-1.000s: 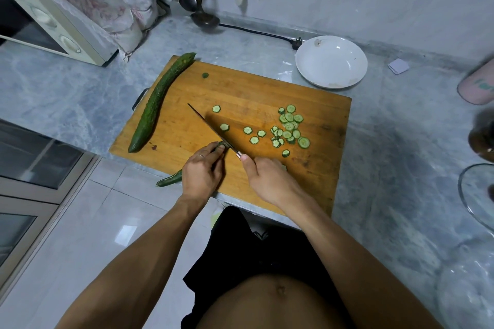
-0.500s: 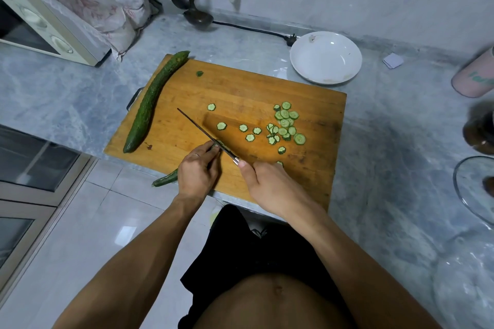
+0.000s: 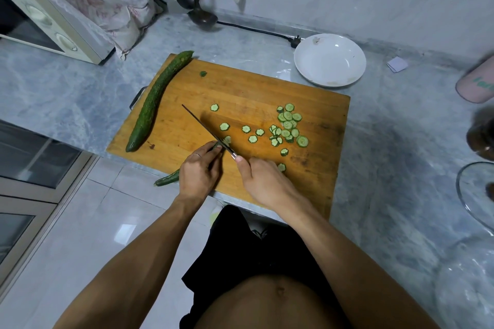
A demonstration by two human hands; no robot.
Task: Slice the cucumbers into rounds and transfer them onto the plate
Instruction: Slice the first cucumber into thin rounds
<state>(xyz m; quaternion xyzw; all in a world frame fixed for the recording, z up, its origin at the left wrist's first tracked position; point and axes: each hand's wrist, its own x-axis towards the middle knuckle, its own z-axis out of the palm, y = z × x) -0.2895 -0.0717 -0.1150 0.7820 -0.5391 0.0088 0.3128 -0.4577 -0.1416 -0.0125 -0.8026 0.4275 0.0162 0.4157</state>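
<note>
Mid-slice on the wooden cutting board, which lies on the marble bench. Left hand curled down over the cucumber being cut, pinning it near the board's front edge; only its stem end shows, sticking out past the board over the floor, and a sliver of green at the fingertips. Right hand wrapped in a closed grip round the handle of the knife, forefinger laid along the top, blade running diagonally away toward the board's middle with its heel right against the left fingertips.

Compared with half a second back: almost no shift in either hand, blade on the same diagonal line and down at the cucumber, a pale fresh round lying just beside the blade. Scatter of cut rounds on the right part of the board, apparently unchanged in count, with looser strays trailing back toward the knife and one near the right wrist.

Meaning for the task, as a judgement: steady chopping rhythm, roughly the early part of the job. Much of the first cucumber probably hidden under the hand, so remaining length hard to tell. Second, whole cucumber untouched along the board's left edge. White plate beyond the board's far right corner, holding no rounds yet; transfer not begun.
</note>
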